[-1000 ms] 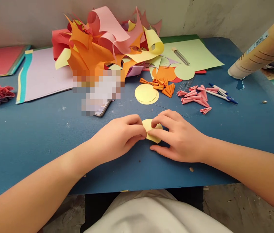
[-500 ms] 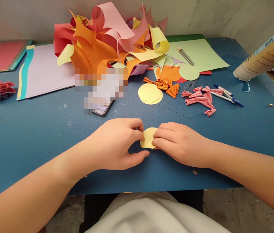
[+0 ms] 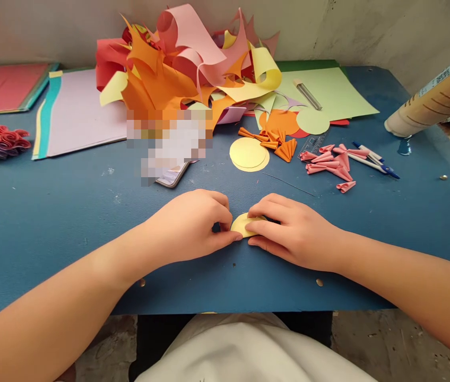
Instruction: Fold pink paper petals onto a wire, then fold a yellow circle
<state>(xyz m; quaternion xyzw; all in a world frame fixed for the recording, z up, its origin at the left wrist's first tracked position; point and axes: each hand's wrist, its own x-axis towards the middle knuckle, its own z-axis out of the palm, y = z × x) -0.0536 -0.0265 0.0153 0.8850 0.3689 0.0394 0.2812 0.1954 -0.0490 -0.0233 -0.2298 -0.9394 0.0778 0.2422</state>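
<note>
A small yellow paper piece (image 3: 241,225), folded into a half circle, lies on the blue table between my hands. My left hand (image 3: 197,225) pinches its left corner between thumb and fingers. The fingers of my right hand (image 3: 288,228) press on its right part and cover that end. Beyond it are yellow paper circles (image 3: 248,154), one on top of another, and a thin needle-like rod (image 3: 288,183). Several orange folded cones (image 3: 285,148) and pink rolled cones (image 3: 340,167) lie farther back on the right.
Colourful paper scraps (image 3: 193,63) are heaped at the back. A phone (image 3: 173,176), partly pixelated, lies left of centre. Pens (image 3: 372,159) and a glue bottle (image 3: 432,95) are at the right. A red paper flower (image 3: 2,140) sits at the far left.
The yellow paper has gone from a larger rounded shape to a narrower half circle. My left thumb has moved up and closed onto its corner. My right fingers have spread slightly over it.
</note>
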